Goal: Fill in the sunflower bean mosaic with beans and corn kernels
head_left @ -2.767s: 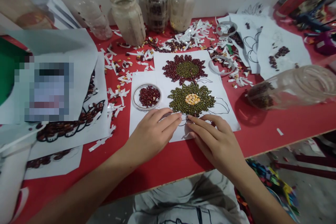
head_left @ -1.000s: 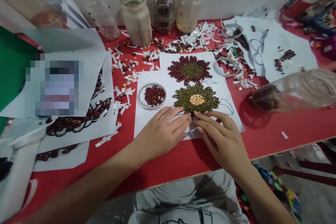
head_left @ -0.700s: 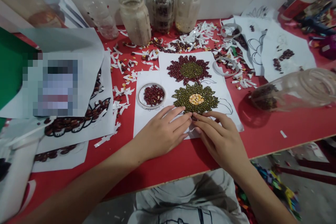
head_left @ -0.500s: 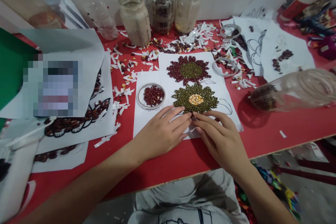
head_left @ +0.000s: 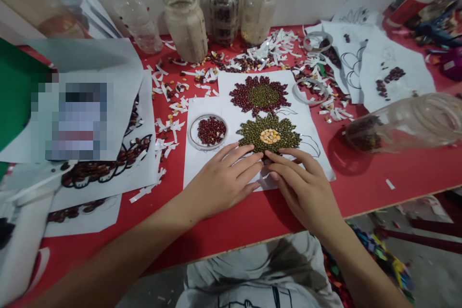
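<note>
A white sheet (head_left: pixel 224 173) carries two flower shapes filled with small seeds. The nearer flower (head_left: pixel 249 131) is green mung beans around a centre of yellow corn kernels (head_left: pixel 270 136); the farther flower (head_left: pixel 240 97) has dark red beans around a green centre (head_left: pixel 263 97). My left hand (head_left: pixel 227 173) lies over the sheet, fingers stretched out, tips at the green flower's lower edge. From the other side my right hand (head_left: pixel 303 178) reaches the same edge, its fingers apart and its index fingertip near the left fingertips. Both hands partly cover the paper; no held object shows.
Left of the flowers, a shallow round lid (head_left: pixel 190 138) holds red beans. Glass jars (head_left: pixel 186 29) stand along the wall behind paper scraps (head_left: pixel 269 53) and loose seeds. A clear jar (head_left: pixel 404 122) lies on its side at right. Papers (head_left: pixel 133 173) overlap at left.
Both hands stay at the green flower's lower edge; the fingertips have shifted only slightly. The view has tilted a little. Nothing else visibly differs.
</note>
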Tool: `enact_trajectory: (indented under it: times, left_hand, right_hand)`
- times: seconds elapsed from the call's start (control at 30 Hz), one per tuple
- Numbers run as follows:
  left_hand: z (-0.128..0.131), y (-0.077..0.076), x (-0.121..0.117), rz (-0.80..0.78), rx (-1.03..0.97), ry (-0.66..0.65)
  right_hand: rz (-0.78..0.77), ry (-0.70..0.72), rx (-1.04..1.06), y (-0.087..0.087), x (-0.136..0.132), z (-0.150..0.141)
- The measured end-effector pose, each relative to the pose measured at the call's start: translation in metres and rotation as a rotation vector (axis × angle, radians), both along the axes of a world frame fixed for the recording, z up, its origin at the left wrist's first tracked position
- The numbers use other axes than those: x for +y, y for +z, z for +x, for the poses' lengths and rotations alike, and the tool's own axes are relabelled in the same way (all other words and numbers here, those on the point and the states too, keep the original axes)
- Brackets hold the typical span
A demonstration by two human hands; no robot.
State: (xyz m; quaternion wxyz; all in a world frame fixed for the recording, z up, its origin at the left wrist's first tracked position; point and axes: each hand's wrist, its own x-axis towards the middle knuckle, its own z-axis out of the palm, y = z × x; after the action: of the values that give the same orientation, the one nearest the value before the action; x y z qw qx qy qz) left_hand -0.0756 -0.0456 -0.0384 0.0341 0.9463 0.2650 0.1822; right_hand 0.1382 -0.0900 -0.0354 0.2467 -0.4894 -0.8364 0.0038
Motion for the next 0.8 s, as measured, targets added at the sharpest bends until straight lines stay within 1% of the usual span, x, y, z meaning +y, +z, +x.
enact_trajectory:
  times: [0.1,0.27,0.47,0.67,0.8]
  left_hand:
    - [0.0,-0.0003,0.0004,-0.011,0.004,0.013]
    - [0.0003,-0.0015,0.0,-0.011,0.031,0.018]
    - [0.0003,-0.0034,-0.0012,-0.001,0.081,0.009]
    - [0.0,-0.003,-0.0013,-0.021,0.045,0.047]
    - [-0.0001,-0.0029,-0.0003,-0.041,0.04,0.07]
  right_hand:
    - [0.002,-0.016,0.005,-0.0006,0.0007,0.0002]
    - [0.037,-0.051,-0.093,-0.0006,0.0007,-0.001]
    - [0.077,-0.028,-0.187,0.0026,0.0021,-0.0007]
    - [0.062,-0.016,-0.102,0.0017,0.0032,-0.0004]
    - [0.061,0.016,-0.112,0.0014,0.0032,-0.0006]
